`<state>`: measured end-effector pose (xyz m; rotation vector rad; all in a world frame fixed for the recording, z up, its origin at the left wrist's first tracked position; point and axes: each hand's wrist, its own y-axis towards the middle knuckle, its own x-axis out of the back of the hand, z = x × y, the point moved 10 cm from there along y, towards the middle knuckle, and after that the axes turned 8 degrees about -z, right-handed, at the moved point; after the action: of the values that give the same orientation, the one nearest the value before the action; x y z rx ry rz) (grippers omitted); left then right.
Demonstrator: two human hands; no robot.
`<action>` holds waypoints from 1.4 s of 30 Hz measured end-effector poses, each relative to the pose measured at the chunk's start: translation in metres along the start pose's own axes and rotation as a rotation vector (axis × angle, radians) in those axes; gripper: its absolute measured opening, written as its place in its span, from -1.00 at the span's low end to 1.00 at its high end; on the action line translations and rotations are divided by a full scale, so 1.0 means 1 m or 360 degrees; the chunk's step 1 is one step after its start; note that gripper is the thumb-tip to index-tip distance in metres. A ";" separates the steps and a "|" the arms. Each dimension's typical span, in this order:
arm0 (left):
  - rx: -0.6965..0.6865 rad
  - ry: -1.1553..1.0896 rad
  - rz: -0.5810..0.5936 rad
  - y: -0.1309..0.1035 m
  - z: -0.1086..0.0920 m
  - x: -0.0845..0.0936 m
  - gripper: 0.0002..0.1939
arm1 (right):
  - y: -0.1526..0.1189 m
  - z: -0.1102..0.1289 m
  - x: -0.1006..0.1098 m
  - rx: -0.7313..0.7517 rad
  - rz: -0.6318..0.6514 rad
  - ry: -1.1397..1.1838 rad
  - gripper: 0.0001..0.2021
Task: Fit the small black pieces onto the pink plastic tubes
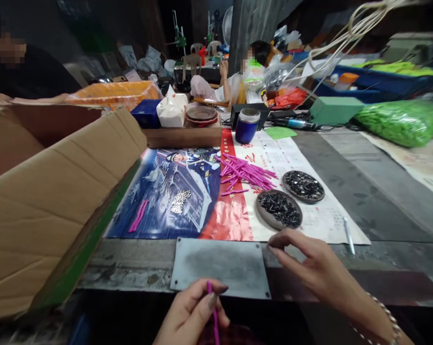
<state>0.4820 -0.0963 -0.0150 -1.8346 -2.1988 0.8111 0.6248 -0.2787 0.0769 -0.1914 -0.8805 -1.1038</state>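
Observation:
My left hand (pixel 194 314) is at the bottom edge, fingers closed around a thin pink stick (pixel 214 311) held upright. My right hand (pixel 310 266) reaches forward over the table edge, thumb and forefinger pinched together just below the nearer round dish (pixel 279 209) of small dark metal parts; whether something tiny is between the fingers I cannot tell. A second dish (pixel 303 185) of the same parts lies behind it. A loose pile of pink sticks (pixel 245 173) lies on the poster, left of the dishes.
A grey metal plate (pixel 221 261) lies before my hands. A cluster of small silver pieces (pixel 180 201) and two pink sticks (pixel 139 215) rest on the poster. A large open cardboard box (pixel 47 191) stands left. A blue jar (pixel 247 125), wooden tray, and other people sit beyond.

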 end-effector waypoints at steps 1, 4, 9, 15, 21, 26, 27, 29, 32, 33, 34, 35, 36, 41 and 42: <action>0.0002 -0.0009 0.0010 -0.001 -0.001 -0.004 -0.53 | -0.007 0.010 -0.006 0.0000 0.0026 0.0126 -0.90; -0.0046 -0.0019 0.0025 -0.001 -0.007 -0.016 -0.60 | -0.021 0.038 -0.027 0.0030 0.0091 0.0383 -0.91; -0.0254 0.0185 -0.0090 -0.001 -0.020 -0.021 -0.70 | -0.028 0.066 -0.046 0.0152 -0.0035 0.0456 -0.93; -0.0709 0.0793 -0.0295 -0.007 -0.047 -0.020 -0.85 | -0.039 0.092 -0.053 0.0499 -0.0138 0.0190 -0.74; -0.0931 0.1041 -0.0316 -0.014 -0.053 -0.022 -0.82 | -0.046 0.094 -0.065 0.0491 -0.0018 0.0166 -0.70; -0.0797 0.0875 -0.0268 -0.011 -0.053 -0.018 -0.82 | -0.042 0.079 -0.067 0.0190 0.0182 0.0509 -0.78; -0.0719 0.0782 -0.0248 -0.009 -0.051 -0.016 -0.81 | -0.042 0.075 -0.069 0.0119 0.0221 0.0579 -0.78; -0.0530 0.0549 -0.0177 -0.004 -0.042 -0.015 -0.80 | -0.040 0.070 -0.071 0.0018 0.0228 0.0665 -0.81; -0.0199 0.0153 -0.0086 0.003 -0.021 -0.015 -0.74 | -0.039 0.071 -0.071 0.0010 0.0088 0.0686 -0.89; -0.0090 0.0029 -0.0079 0.004 -0.014 -0.015 -0.70 | -0.038 0.072 -0.071 0.0041 0.0029 0.0677 -0.90; 0.0008 -0.0081 -0.0083 0.005 -0.007 -0.014 -0.66 | -0.039 0.075 -0.071 0.0081 -0.0022 0.0663 -0.91; 0.0083 -0.0171 -0.0090 0.006 -0.002 -0.014 -0.63 | -0.039 0.077 -0.071 0.0121 -0.0058 0.0640 -0.92; 0.0131 -0.0239 -0.0099 0.006 0.000 -0.014 -0.60 | -0.039 0.079 -0.071 0.0164 -0.0079 0.0605 -0.92; 0.0196 -0.0340 -0.0065 0.006 0.001 -0.016 -0.57 | -0.041 0.087 -0.066 0.0364 -0.0198 0.0368 -0.87; 0.0182 -0.0322 -0.0027 0.004 -0.001 -0.017 -0.59 | -0.041 0.086 -0.063 0.0359 -0.0228 0.0372 -0.87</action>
<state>0.4894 -0.1123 -0.0126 -1.7469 -2.2278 1.1394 0.5354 -0.2077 0.0782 0.1869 -0.8096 -1.1236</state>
